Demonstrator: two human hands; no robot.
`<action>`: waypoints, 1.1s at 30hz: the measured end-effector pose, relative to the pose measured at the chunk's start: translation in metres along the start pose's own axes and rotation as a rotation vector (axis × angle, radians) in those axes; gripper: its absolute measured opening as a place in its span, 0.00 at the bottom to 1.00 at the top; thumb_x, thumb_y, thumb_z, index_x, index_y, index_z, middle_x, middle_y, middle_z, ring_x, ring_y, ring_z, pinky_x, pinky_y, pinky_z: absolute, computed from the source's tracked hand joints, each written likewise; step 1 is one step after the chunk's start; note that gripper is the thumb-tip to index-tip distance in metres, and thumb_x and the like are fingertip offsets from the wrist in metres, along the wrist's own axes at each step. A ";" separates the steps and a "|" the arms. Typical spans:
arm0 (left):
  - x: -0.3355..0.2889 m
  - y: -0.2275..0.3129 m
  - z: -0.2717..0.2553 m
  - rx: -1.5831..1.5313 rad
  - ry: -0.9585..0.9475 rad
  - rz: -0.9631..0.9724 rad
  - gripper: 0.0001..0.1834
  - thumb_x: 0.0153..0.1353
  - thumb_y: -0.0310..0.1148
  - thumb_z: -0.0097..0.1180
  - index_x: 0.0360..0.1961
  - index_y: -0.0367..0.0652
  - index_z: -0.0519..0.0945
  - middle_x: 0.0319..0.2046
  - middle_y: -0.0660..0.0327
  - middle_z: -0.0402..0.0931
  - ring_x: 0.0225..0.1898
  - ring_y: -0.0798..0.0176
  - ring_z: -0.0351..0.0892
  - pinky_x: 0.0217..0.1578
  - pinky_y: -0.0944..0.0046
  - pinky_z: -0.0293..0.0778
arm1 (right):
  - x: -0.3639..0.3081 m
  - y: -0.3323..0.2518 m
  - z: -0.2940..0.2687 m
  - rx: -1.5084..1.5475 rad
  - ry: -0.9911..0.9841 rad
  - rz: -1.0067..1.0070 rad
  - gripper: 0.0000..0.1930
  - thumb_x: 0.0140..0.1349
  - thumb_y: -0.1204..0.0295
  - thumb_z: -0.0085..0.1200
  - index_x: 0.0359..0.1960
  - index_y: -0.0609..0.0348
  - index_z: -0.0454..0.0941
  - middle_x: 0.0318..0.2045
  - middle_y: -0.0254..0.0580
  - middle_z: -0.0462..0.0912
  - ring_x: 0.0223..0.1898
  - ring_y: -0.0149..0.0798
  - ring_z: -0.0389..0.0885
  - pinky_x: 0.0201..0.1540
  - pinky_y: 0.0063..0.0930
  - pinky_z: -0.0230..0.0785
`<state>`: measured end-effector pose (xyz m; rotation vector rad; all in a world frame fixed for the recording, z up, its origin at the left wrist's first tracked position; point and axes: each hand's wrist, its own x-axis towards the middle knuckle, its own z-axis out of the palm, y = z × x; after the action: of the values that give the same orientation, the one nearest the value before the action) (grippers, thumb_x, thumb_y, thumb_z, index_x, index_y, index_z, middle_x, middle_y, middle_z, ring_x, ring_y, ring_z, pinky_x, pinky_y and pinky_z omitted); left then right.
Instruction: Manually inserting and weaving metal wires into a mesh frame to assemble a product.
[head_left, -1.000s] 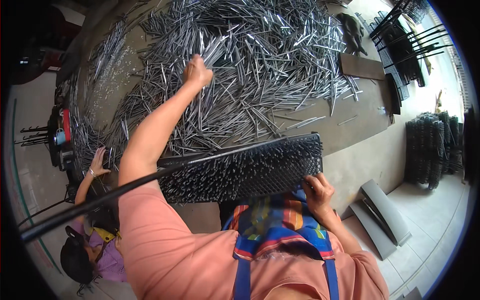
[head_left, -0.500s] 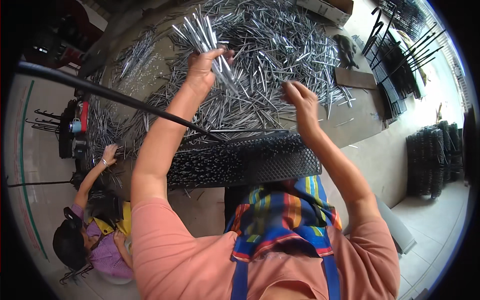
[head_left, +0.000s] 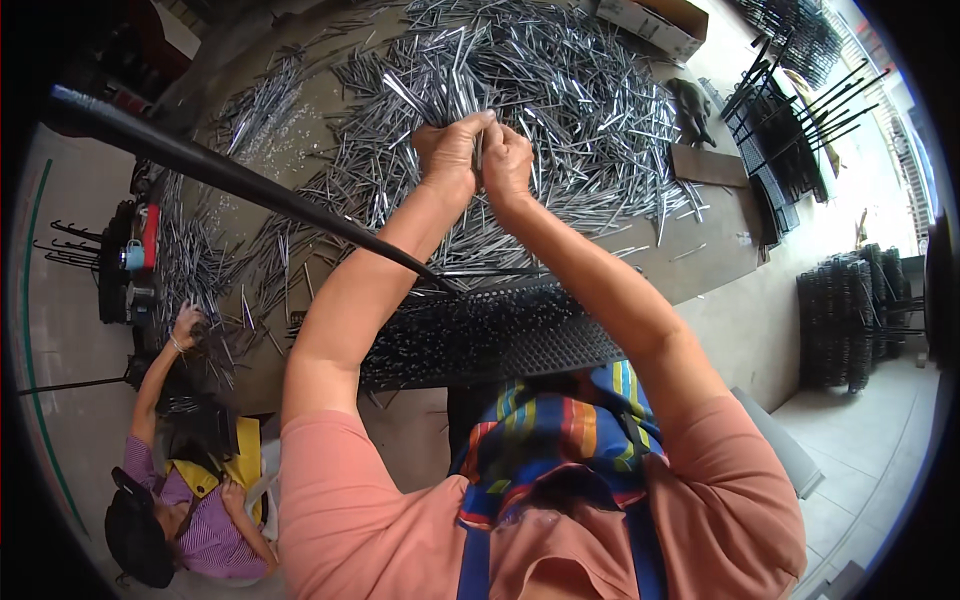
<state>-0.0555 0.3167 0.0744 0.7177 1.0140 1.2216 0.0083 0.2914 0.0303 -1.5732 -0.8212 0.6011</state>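
My left hand (head_left: 447, 158) is closed round a bundle of thin silvery metal rods (head_left: 445, 92) that fan out past its fingers. Against its thumb side, my right hand (head_left: 508, 163) is closed with curled fingers at the bundle's lower end; whatever it pinches is hidden. Both hands are above a big loose heap of similar rods (head_left: 580, 130) on the table. Nearer my body lies a long black rack with a honeycomb of holes (head_left: 570, 342). Rod ends crowd its left and middle part, while bare holes show toward the right. My forearms partly cover it.
A thick black bar (head_left: 230, 188) slants from the upper left to the rack. At the left, a co-worker's hand (head_left: 187, 325) touches the heap's edge. A cardboard box (head_left: 655, 28), a brown board (head_left: 708, 165) and black racks (head_left: 850, 320) stand or lie on the right.
My left hand has moved right and a little nearer with its bundle. My right hand has swung up and left to meet it. The bar and rack have shifted slightly; the co-worker's hand moved left.
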 end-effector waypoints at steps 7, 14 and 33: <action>0.030 -0.023 -0.036 -0.024 -0.326 -0.236 0.10 0.45 0.16 0.61 0.31 0.35 0.82 0.29 0.56 0.83 0.29 0.60 0.82 0.35 0.61 0.80 | 0.017 0.024 -0.053 0.392 -0.563 0.528 0.26 0.64 0.45 0.47 0.49 0.53 0.78 0.37 0.35 0.81 0.34 0.31 0.76 0.38 0.26 0.63; 0.009 -0.025 -0.045 0.528 -0.938 -0.446 0.20 0.39 0.17 0.61 0.39 0.33 0.78 0.32 0.55 0.81 0.31 0.61 0.81 0.33 0.63 0.78 | 0.052 0.010 -0.067 0.641 -0.473 0.326 0.16 0.63 0.61 0.55 0.37 0.64 0.80 0.33 0.44 0.84 0.33 0.35 0.81 0.41 0.31 0.71; -0.006 0.099 -0.169 -0.033 -0.062 -0.017 0.05 0.53 0.21 0.55 0.33 0.34 0.78 0.27 0.54 0.79 0.29 0.57 0.80 0.35 0.58 0.79 | -0.074 -0.025 -0.155 -0.231 -0.445 -0.407 0.10 0.54 0.76 0.60 0.39 0.63 0.83 0.32 0.42 0.85 0.31 0.33 0.82 0.35 0.25 0.73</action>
<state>-0.2505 0.3206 0.0945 0.7161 0.9450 1.1917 0.0777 0.1382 0.0751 -1.4322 -1.5487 0.5770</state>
